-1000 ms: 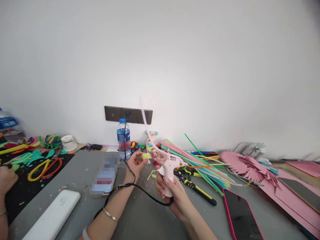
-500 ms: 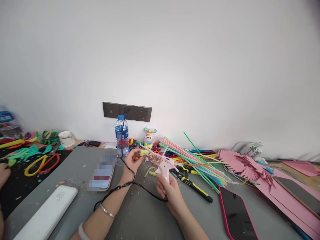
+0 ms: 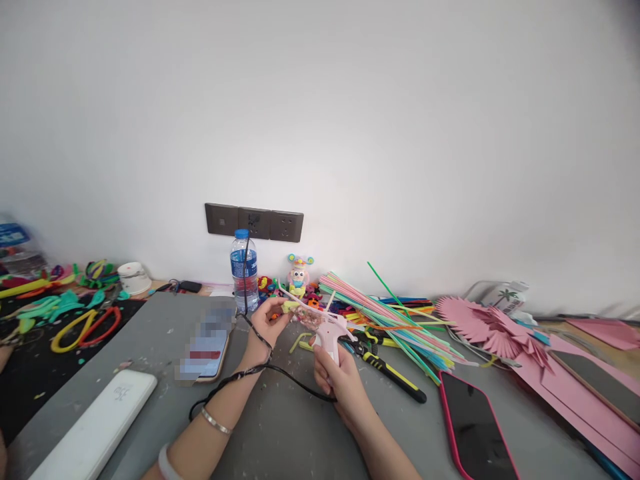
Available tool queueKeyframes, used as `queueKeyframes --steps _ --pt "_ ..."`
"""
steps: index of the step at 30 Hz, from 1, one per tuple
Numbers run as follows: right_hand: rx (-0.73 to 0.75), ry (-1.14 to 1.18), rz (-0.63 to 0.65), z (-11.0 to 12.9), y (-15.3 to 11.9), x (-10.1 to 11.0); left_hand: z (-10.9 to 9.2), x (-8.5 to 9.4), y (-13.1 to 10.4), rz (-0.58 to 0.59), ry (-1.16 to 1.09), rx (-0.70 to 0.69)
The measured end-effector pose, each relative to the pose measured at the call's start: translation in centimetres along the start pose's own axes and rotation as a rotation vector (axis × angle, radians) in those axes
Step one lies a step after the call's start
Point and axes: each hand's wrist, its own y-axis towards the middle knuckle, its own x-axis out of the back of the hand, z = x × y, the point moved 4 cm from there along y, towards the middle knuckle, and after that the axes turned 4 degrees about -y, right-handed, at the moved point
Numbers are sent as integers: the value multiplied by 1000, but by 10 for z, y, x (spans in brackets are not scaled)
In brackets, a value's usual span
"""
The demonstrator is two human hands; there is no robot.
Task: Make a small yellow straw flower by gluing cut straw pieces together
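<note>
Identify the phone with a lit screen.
The leftmost phone, left of the left hand; the pink-cased phone and the far-right phone show dark screens.

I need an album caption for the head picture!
Right hand holds pale-pink glue gun while left hand pinches small yellow piece.

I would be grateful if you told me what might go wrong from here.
The glue gun in the right hand points toward the left hand, which holds a yellow piece; if hot, it might burn that hand. The black cord crosses the left forearm, so it could snag. It also passes in front of the bottle, which a tug might topple.
</note>
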Motion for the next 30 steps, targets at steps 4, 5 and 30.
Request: queueKeyframes --steps 4,5,30 --pt "-11 -1 -13 -2 1 1 2 1 0 11 -3 -1" --pt "-13 0 -14 -2 2 2 3 2 0 12 -4 -2" --pt "-12 2 -55 -11 7 8 3 1 0 37 37 -37"
